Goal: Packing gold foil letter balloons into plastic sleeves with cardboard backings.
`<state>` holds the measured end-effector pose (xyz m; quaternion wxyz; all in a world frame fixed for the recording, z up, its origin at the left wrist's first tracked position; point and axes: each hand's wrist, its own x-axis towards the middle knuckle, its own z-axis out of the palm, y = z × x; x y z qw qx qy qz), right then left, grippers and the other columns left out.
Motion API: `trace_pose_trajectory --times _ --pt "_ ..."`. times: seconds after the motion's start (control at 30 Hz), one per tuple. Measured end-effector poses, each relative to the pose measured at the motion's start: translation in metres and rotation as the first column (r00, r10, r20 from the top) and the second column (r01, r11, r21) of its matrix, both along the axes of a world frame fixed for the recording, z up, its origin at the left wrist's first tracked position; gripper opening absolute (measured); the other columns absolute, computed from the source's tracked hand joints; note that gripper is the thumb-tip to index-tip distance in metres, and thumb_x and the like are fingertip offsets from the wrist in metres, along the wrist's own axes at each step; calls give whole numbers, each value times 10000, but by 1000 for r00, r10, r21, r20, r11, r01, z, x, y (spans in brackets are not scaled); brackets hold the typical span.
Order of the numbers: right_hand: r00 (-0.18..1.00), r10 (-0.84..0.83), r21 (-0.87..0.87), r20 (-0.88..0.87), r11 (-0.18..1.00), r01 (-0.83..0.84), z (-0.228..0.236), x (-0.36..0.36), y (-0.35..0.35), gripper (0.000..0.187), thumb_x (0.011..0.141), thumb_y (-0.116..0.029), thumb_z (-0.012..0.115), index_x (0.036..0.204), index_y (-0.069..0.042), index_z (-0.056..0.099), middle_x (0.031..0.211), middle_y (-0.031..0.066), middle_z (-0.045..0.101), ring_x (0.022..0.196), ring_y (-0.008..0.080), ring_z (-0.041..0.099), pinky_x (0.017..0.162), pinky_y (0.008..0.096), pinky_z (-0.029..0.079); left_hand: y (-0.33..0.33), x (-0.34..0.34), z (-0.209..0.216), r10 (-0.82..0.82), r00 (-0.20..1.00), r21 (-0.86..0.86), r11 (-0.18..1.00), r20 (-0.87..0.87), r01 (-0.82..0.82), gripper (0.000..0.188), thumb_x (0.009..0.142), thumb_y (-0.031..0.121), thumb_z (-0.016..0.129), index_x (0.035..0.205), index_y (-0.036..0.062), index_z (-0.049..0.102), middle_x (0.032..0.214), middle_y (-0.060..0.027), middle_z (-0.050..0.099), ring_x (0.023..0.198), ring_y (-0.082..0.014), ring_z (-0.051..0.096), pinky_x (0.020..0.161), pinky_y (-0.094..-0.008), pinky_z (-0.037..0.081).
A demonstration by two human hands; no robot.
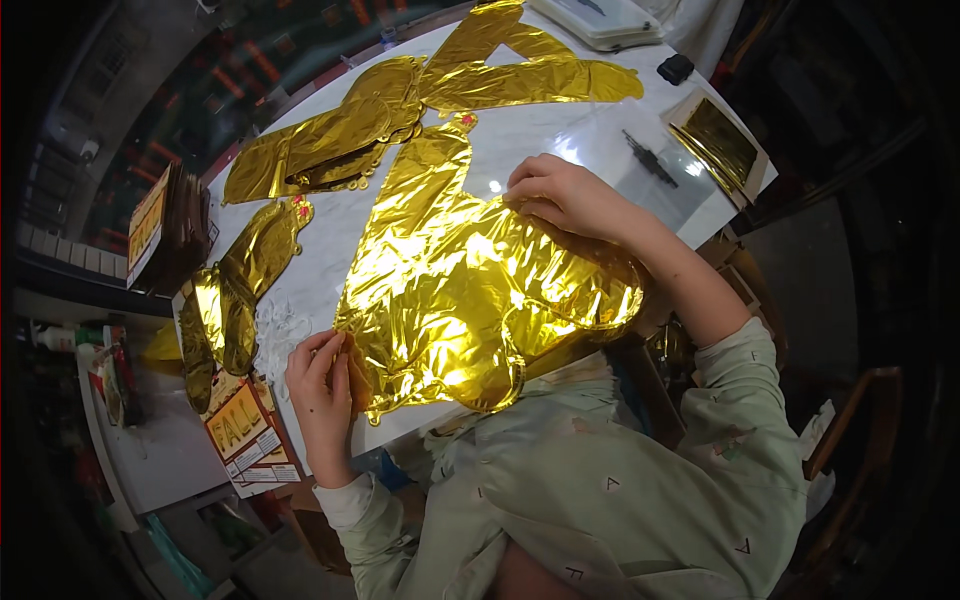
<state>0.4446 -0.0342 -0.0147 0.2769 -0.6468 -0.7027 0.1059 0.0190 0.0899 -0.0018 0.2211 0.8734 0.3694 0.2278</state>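
A large flat gold foil balloon [430, 290] lies in front of me, crinkled and shiny, with its near edge at the table's front edge. My left hand [322, 390] pinches its near left edge between thumb and fingers. At the upper right side of the same balloon, my right hand [570, 195] is closed on the edge with fingers bent; the fingertips are partly hidden. Beyond it lie a folded stack of gold foil balloons [330, 135] and a gold foil letter balloon [520, 80] with a triangular opening. Another gold foil balloon [255, 260] rests to the left.
The white marbled table [510, 130] carries white string [280, 335] at left and a stack of printed packages [170, 230]. Another package [245, 430] hangs over the near left edge. A clear plastic bag [640, 170], gold packets [720, 145], a small black object [675, 69] and a plastic case [600, 20] lie right.
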Motion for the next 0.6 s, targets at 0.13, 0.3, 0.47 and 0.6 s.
trace_pose_trajectory --times 0.13,0.3,0.47,0.6 --pt "1000 7 6 0 1000 -7 -2 2 1 236 936 -75 742 1171 -88 760 1212 51 680 1184 292 632 1019 403 532 -9 11 16 -22 999 30 999 -26 23 309 965 -10 650 1255 27 750 1293 -143 678 1206 -353 638 1079 -442 476" --pt "1000 -2 3 4 1000 2 -2 2 0 239 939 -72 740 1177 -83 757 1217 54 681 1184 299 632 1018 403 533 -16 33 16 -251 960 65 963 -120 260 436 1030 85 584 1458 114 661 1527 -161 578 1438 -376 523 1251 -535 336" --pt "999 -43 79 -19 996 44 8 -2 -15 264 953 -52 725 1214 -86 751 1236 65 690 1138 307 654 1006 400 540 -15 43 -7 -323 905 55 935 -278 350 501 1067 198 562 1566 157 566 1678 -126 454 1578 -367 366 1312 -591 182" --pt "969 -248 428 -16 874 231 33 -25 -71 259 989 -68 702 1246 -64 727 1202 119 693 1039 318 670 934 439 542 -17 40 -11 -308 907 53 940 -286 336 505 1062 198 574 1566 157 568 1678 -107 463 1581 -357 368 1314 -591 179"
